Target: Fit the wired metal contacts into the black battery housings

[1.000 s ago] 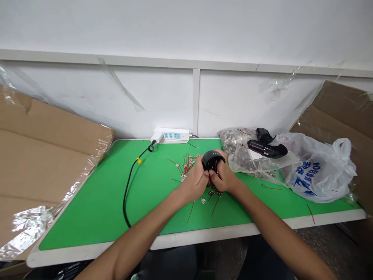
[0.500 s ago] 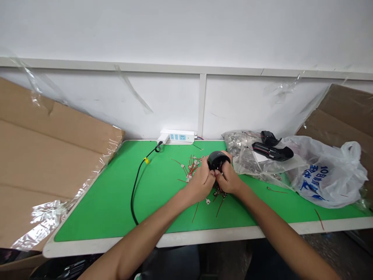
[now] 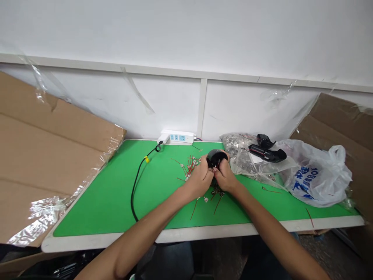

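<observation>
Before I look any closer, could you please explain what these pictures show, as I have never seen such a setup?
There is no machine here, only a person's two bare hands. One camera, worn on the person's head, takes every picture, looking forward and down.

The left hand and right hand together hold a curved black part.

Around and below them, small metal pieces with red wires lie on a green table. To the right is a clear bag with two more black parts on top, next to a white plastic bag. At the back, by the wall, is a power strip, with a black cable running forward from its plug.
</observation>
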`<state>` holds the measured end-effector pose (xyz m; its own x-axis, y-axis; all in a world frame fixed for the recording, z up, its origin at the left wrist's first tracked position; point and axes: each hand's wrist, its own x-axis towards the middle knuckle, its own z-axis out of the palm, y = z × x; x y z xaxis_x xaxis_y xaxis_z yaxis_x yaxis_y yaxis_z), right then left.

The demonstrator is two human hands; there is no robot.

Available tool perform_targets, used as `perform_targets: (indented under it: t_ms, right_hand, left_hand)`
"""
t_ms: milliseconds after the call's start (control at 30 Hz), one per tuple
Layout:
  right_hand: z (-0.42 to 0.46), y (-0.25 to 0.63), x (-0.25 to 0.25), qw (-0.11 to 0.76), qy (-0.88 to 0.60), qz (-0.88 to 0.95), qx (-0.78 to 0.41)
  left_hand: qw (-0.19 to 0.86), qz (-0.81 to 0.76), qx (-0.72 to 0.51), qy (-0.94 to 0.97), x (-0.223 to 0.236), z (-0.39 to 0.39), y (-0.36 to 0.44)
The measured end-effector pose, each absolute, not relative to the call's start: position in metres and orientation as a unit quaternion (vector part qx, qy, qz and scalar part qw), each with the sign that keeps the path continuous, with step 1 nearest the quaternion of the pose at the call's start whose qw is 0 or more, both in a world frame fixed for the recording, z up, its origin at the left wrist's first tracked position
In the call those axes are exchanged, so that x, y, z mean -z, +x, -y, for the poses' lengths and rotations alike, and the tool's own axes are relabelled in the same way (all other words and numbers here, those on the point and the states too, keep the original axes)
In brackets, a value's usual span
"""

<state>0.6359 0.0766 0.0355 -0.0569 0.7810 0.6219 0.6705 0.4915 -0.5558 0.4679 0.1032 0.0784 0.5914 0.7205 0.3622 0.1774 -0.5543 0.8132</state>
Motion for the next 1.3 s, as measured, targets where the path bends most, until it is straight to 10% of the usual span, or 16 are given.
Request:
perform_targets:
  t_ms: [333,533,867,1300]
  right_hand:
    - [-0.084,0.627,-0.063,0.619,-0.465,0.633,0.023]
    - [-0.1,0.607,-0.107,0.492,-0.436,0.75,0.07]
    - [-0.129,0.572,-0.101,0.627,-0.466,0.532,-0.328]
    - [-0.104,0.556,-0.085,0.614,-0.378,0.346,-0.6]
  left_hand:
    - [0.563,-0.243,-0.435,0.66,-0.098,-0.111,0.464]
    - [0.656,-0.243,-0.426,0.574,-0.103,-0.142,0.451]
    - [0.106,-0.181,-0.345,0.915,-0.096,-0.171,0.374]
    - [0.091,-0.182,-0.375,0.904,-0.069,-0.166,0.373]
